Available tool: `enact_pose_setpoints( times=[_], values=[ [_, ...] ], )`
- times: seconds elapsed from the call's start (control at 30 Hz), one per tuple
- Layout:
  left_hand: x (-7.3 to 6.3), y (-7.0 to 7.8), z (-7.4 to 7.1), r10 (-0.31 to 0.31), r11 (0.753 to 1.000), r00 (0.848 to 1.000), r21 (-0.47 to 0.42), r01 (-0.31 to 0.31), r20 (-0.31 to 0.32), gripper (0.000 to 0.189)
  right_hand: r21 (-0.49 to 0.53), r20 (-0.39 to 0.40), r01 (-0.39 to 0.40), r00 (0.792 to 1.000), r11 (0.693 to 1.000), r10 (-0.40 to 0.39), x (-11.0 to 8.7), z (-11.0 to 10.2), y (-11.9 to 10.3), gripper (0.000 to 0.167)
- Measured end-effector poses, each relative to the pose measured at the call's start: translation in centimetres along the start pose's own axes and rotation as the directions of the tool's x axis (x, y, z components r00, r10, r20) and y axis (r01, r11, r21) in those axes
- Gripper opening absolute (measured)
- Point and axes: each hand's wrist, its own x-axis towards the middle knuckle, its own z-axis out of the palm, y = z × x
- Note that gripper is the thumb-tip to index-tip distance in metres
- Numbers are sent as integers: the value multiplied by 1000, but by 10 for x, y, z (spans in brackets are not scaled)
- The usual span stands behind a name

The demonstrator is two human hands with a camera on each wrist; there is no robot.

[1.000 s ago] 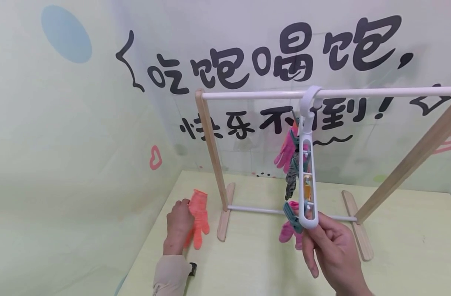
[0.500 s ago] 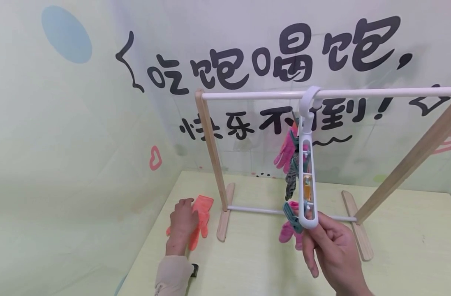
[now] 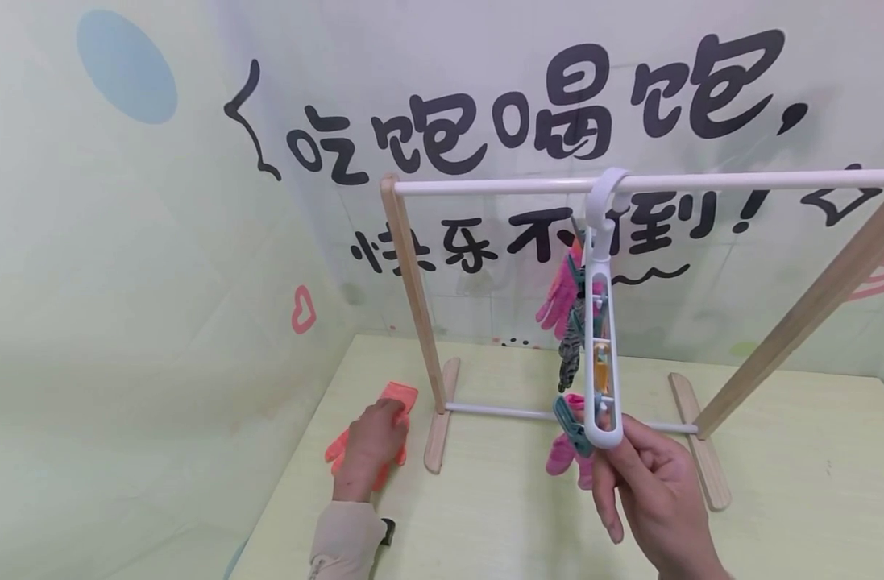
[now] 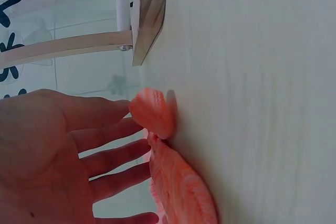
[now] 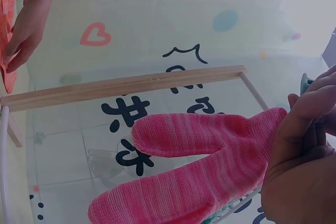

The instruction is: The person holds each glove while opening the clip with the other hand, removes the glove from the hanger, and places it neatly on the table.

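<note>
An orange glove (image 3: pixel 401 395) lies flat on the table at the left, with my left hand (image 3: pixel 369 443) over it. In the left wrist view, the straight, spread fingers and thumb reach to the glove (image 4: pixel 181 187) at its edge. A white hanger (image 3: pixel 604 437) hooks over the rack's top bar, end-on to me. My right hand (image 3: pixel 659 491) holds its near end between thumb and fingers. Beside that hand, a green clip (image 3: pixel 574 428) bears a pink glove (image 5: pixel 184 182). A dark patterned glove (image 3: pixel 570 358) and another pink glove (image 3: pixel 556 300) hang farther back.
The drying rack has a white top bar (image 3: pixel 485 187), wooden posts (image 3: pixel 416 298) and wooden feet (image 3: pixel 703 451). A low white crossbar (image 3: pixel 500 412) joins the posts. Behind the table (image 3: pixel 797 483) rises a printed wall (image 3: pixel 471 64); another wall (image 3: pixel 159 322) closes the left side.
My left hand has moved from the orange glove's left side to over its middle and cuff. The glove has shifted slightly and spread out flatter. My right hand and the hanger stay put.
</note>
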Motion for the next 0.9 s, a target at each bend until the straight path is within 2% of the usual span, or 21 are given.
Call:
enact_pose_setpoints(
  times=[0.23, 0.4, 0.73, 0.9],
  values=[
    [-2, 1, 1, -51, 999, 996, 2, 51, 69, 43, -11, -1, 1, 1000, 1000, -1, 0, 0, 0, 46],
    [-1, -5, 2, -108, 993, 988, -31, 112, 114, 51, -15, -8, -5, 1000, 1000, 5, 0, 1, -1, 47],
    [2, -21, -2, -124, 991, 986, -28, 128, 113, 53, -14, -3, -15, 1000, 1000, 15, 0, 1, 1, 48],
    [1, -20, -5, -148, 987, 980, -38, 154, 135, 54, -114, -21, -71, 997, 991, 69, -1, 1, -4, 49]
  ],
)
